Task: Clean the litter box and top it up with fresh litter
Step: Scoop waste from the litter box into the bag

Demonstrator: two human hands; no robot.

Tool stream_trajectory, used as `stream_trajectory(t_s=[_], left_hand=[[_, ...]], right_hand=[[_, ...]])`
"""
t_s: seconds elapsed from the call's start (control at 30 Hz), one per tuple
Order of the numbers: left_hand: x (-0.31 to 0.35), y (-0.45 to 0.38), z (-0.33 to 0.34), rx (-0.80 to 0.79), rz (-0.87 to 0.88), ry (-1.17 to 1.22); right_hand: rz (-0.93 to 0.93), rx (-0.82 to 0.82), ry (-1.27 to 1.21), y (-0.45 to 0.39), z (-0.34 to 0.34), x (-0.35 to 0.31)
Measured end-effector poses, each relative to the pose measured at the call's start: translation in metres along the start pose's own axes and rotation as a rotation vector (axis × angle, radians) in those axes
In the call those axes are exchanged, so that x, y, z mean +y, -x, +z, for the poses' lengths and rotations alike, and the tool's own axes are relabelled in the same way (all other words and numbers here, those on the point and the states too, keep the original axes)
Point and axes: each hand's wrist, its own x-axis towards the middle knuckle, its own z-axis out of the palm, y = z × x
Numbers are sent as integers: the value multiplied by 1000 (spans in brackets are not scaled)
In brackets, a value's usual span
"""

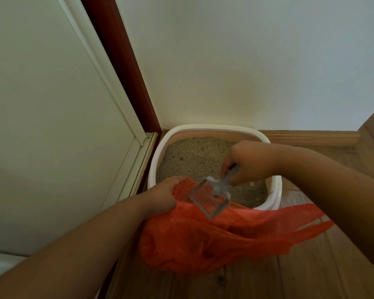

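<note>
Both hands are busy in front of me. My left hand (163, 196) grips the rim of the orange plastic bag (203, 238), fingers curled over its upper left edge and holding the mouth up. My right hand (249, 162) is clenched round the handle of the grey slotted scoop (209, 198), which tilts down and to the left so that its head hangs over the open mouth of the bag. I cannot tell whether the scoop carries anything.

I see the litter box (276, 190), white-rimmed, just beyond both hands, pushed into the corner where the pale wall (246, 61) meets the white door (41, 126) with its dark red frame (117, 61). Beige litter (194, 158) fills it, with a few dents in the surface. The bag lies against the box's near rim, covering part of it, and sags onto the wooden floor (289, 277). One bag handle trails off to the right beneath my right forearm.
</note>
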Motion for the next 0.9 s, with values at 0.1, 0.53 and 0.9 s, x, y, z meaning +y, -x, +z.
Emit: stream_trajectory(t_s=[0.1,0.53,0.9], left_hand=[[-7,0,-1,-7,-24,36],[-27,-5,1,-29,-153,-14],[-38,-8,4,-76,-161,-128]], right_hand=[[114,150,-311,2,-6,21],[539,285,-346,-19,43,72],[524,65,-188,-34,81,84]])
